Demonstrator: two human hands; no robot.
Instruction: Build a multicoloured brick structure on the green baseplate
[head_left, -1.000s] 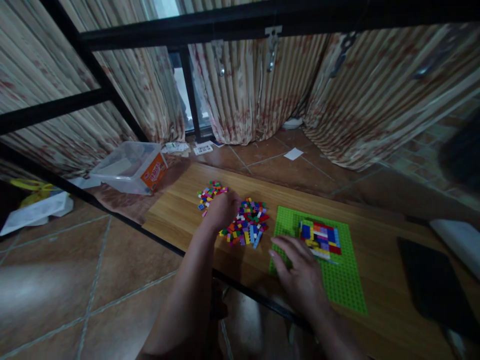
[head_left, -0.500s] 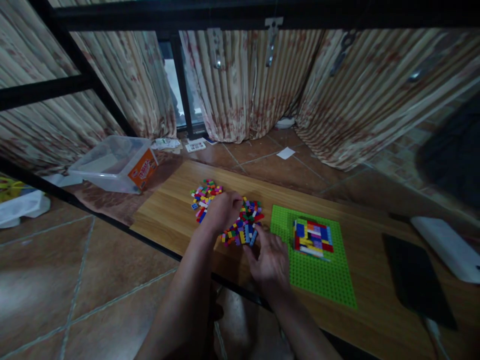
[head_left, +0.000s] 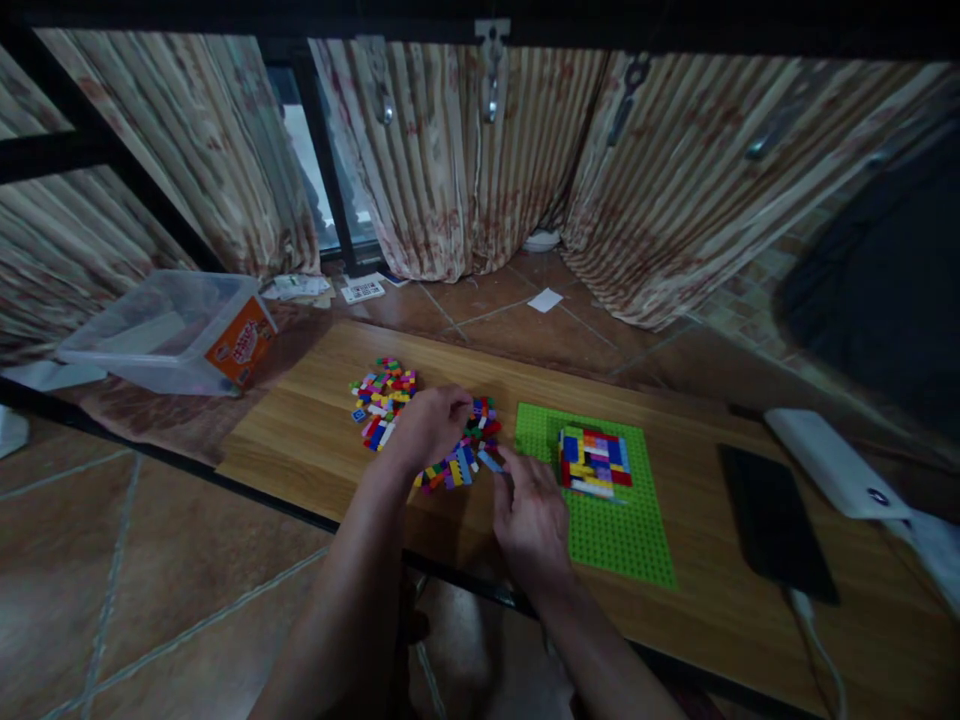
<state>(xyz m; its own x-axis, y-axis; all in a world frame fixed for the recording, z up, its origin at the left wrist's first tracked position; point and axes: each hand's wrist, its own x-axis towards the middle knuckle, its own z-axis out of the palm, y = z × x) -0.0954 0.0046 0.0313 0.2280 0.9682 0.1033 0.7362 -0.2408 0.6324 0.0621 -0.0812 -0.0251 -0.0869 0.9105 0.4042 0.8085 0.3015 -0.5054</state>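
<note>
Left hand (head_left: 429,427) curled over bricks (head_left: 457,462)

Wooden table (head_left: 315,420): low, on a brown tiled floor (head_left: 112,560). Black phone (head_left: 776,520), flat, right part of the table; white cable (head_left: 821,650) runs from its near end. White power bank (head_left: 825,460) just beyond the phone. Clear plastic box (head_left: 161,330) with orange label, on the floor left of the table. Paper slips (head_left: 364,290) and a white scrap (head_left: 545,299) on the tiles. Striped curtains (head_left: 480,160) behind, black frame bars (head_left: 330,170) across them.
</note>
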